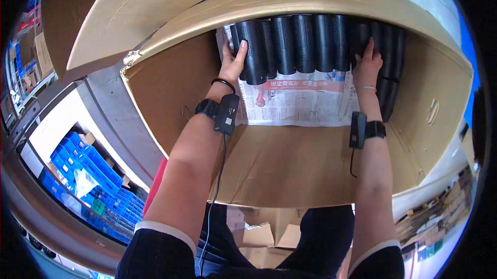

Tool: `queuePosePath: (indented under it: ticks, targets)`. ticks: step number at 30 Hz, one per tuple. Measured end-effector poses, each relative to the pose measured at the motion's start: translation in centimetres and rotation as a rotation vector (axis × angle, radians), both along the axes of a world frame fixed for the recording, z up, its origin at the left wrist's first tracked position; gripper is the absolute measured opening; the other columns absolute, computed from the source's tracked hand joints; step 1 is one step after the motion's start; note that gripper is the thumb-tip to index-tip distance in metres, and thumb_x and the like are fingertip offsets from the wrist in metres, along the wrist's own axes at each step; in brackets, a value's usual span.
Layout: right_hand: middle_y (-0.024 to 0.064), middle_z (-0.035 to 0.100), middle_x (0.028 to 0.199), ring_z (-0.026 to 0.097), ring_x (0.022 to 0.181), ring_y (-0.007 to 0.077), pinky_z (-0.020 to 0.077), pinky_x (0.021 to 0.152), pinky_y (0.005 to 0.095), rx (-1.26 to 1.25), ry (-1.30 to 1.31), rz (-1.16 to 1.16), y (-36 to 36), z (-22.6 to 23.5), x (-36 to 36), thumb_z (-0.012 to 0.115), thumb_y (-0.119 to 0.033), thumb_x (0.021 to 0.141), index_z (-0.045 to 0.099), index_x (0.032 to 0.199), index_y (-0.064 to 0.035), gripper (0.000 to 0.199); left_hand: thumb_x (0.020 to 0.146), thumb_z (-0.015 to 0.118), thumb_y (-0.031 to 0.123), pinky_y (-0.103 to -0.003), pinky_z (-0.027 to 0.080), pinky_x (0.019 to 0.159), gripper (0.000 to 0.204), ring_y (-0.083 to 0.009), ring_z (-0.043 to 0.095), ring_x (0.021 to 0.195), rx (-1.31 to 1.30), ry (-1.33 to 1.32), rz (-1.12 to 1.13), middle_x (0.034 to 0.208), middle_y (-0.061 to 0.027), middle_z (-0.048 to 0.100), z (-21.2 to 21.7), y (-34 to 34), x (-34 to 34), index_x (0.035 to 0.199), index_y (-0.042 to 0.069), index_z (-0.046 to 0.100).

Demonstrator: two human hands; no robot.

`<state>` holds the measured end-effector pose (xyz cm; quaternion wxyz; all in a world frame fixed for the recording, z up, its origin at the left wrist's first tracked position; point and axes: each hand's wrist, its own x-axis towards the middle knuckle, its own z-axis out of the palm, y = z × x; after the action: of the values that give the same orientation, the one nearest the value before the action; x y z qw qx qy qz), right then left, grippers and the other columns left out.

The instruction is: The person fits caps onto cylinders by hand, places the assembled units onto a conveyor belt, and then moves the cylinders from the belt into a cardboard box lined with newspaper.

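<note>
A row of black perforated tubes stands side by side along the far wall inside a large cardboard box. At the row's left end, my left hand has its thumb against the leftmost tube, with its fingers spread along that tube's outer side. My right hand rests on the dark tubes toward the right, index finger stretched out and the other fingers partly hidden. Beneath the tubes lies a printed newspaper sheet. More black tubes line the right side.
A raised box flap leans outward at the far left. Blue plastic crates are stacked on the left. Below the box, an opened carton lies between my legs. A black cable hangs from the device on my left wrist.
</note>
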<state>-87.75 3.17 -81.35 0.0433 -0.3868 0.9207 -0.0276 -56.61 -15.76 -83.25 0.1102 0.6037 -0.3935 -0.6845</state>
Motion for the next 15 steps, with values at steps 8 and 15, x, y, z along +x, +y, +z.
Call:
queuePosePath:
  ticks: [8,15]
  targets:
    - [0.0261,0.045,0.125,0.044,0.115,0.0437,0.036,0.099,0.046,0.112,-0.319,0.073,-4.6,2.0,4.2,0.08,-0.038,0.067,0.023,0.146,-0.0142,0.101,0.077,0.067,0.059,-0.036,0.037,0.096,0.094,-0.025,0.049,0.112,0.058,-0.075,-0.198,0.119,-0.0163,0.053,-0.5,-1.4,0.4,0.139,0.0,0.028]
    - [0.0236,0.027,0.146,0.03,0.136,0.0299,0.0242,0.112,0.0337,0.063,-0.831,-0.167,-4.2,-0.1,-0.8,0.08,-0.053,0.062,0.013,0.147,-0.0037,0.118,0.07,0.078,0.05,-0.043,0.028,0.105,0.107,-0.0285,0.038,0.126,0.272,0.125,-0.112,0.135,-0.0188,0.04,1.2,-1.1,-2.6,0.142,0.002,0.016]
